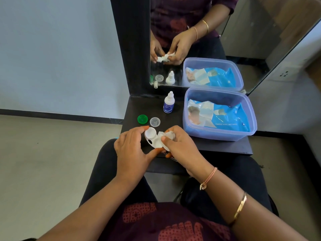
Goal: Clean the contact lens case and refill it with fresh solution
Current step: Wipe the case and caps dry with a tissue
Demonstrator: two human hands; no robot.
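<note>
My left hand [132,150] holds a white contact lens case [152,137] over the near edge of the dark shelf [217,145], with its left well open and facing up. My right hand [180,145] pinches a small white wipe [169,135] and presses it onto the case's right well. Two loose caps lie on the shelf just beyond the hands, a green cap [142,119] and a clear cap [155,121]. A small white solution bottle [169,102] with a blue label stands upright farther back, its cap on.
A translucent blue plastic box [246,134] holding a blue pack of wet wipes [225,117] sits at the right of the shelf. A mirror [251,32] stands behind the shelf and reflects the hands and objects. My knees are below the shelf.
</note>
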